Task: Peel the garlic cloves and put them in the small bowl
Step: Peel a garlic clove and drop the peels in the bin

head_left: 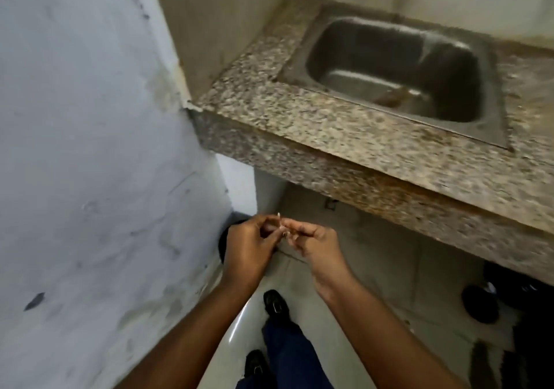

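hands 2 (248, 246) (314, 246) | sink 1 (389, 67) | shoes 2 (274, 301) (both black)

A modest home kitchen was indicated by a speckled brown granite tabletop (344, 136) into which a rectangular stainless-steel sink (398, 70) was set. A scuffed, pale blue-grey painted wall (84, 148) and a glossy cream tiled floor (374, 262) were seen.

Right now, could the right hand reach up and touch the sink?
Probably yes. The right hand is below the counter's front edge, pinching a small garlic piece with the left hand. Nothing blocks the way up to the sink.
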